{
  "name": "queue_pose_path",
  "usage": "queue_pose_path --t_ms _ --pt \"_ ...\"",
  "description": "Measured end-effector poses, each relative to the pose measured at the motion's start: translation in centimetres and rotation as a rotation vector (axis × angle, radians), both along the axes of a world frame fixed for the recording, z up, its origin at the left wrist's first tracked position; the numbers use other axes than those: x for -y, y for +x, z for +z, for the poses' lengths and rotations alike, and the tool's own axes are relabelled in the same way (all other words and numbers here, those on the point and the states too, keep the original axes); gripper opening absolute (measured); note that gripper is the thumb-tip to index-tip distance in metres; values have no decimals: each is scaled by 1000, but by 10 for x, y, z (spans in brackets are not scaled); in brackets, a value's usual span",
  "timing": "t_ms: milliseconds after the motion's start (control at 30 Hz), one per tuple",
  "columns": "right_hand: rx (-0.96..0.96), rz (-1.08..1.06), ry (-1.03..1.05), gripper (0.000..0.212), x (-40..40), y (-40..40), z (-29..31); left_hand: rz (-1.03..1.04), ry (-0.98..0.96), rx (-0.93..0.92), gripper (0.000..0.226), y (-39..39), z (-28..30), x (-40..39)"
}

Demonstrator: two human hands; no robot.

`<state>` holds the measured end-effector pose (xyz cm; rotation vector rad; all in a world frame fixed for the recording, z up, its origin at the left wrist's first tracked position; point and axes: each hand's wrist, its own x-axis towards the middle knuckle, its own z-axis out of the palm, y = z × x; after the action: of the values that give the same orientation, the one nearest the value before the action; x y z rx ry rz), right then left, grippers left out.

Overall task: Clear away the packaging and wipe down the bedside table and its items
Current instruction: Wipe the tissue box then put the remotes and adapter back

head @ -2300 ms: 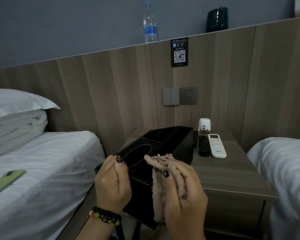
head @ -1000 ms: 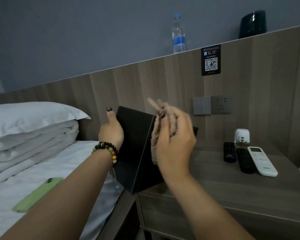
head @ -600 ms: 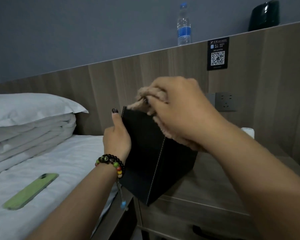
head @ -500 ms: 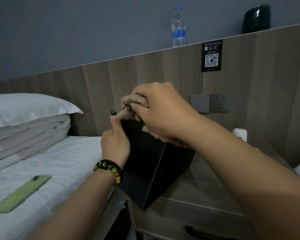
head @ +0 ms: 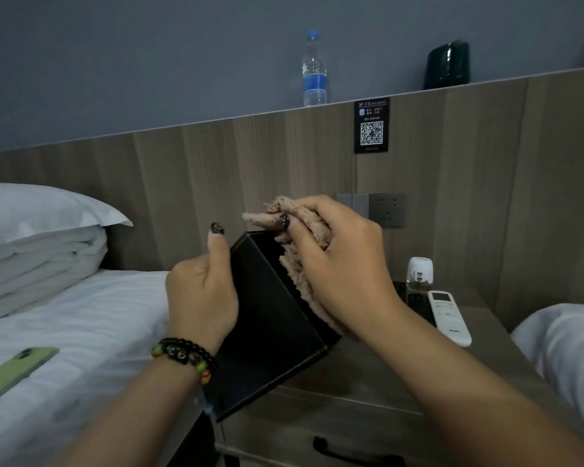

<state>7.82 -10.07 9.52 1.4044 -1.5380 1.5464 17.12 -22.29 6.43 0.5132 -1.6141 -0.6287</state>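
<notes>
Both hands grip: left hand (head: 201, 298) holds the black box (head: 270, 335) (tilted), right hand (head: 338, 264) clutches a cloth (head: 304, 227).

A green phone (head: 12, 372) lies on the white bed (head: 81, 332), near a pillow (head: 38, 205) atop folded bedding (head: 41, 261). On the headboard ledge stand a water bottle (head: 314, 70) and a dark, possibly glass, container (head: 447, 65). A QR sign (head: 371, 126) hangs above the wall socket (head: 387, 210).

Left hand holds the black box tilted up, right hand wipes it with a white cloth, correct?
Not quite: the fuzzy cloth is tan, not white, as the head view shows. The rest stands: the left hand holds the black leather-look box tilted up, and the right hand wipes it.
</notes>
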Motion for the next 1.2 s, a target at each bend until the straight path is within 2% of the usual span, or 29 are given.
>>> queue_pose_path --t_ms 100,200,267,333,500,633,867,933,1033,1133,1200 --pt "-90 14 -116 15 -12 10 -5 -53 -108 23 65 -4 -1 -12" --pt "95 8 -105 17 -12 -9 -10 -102 -132 5 61 0 -4 -20" --pt "227 -69 -54 15 -11 -24 -14 -128 -120 -3 64 2 -6 -26" --pt "273 -98 -76 14 -15 -21 -20 -134 -105 11 66 3 -6 -29" --pt "-16 51 -185 17 -28 32 -30 -103 -108 30 55 8 -6 -28" --pt "-81 51 -178 19 -20 16 -40 -75 -65 5 52 17 -22 -29" --pt "202 -50 -52 16 -2 -28 -53 -38 58 -73 60 37 -44 -31" --pt "95 25 -57 20 -8 -4 -56 -8 76 -80 61 39 -45 -30" --pt "-242 84 -32 25 -12 49 -68 -14 122 -85 65 47 -51 -20" --pt "-289 177 38 28 -3 69 -73 -61 74 -70 45 54 -55 -10" --pt "-331 199 2 26 3 57 -71 -50 166 -134 53 53 -54 -3"
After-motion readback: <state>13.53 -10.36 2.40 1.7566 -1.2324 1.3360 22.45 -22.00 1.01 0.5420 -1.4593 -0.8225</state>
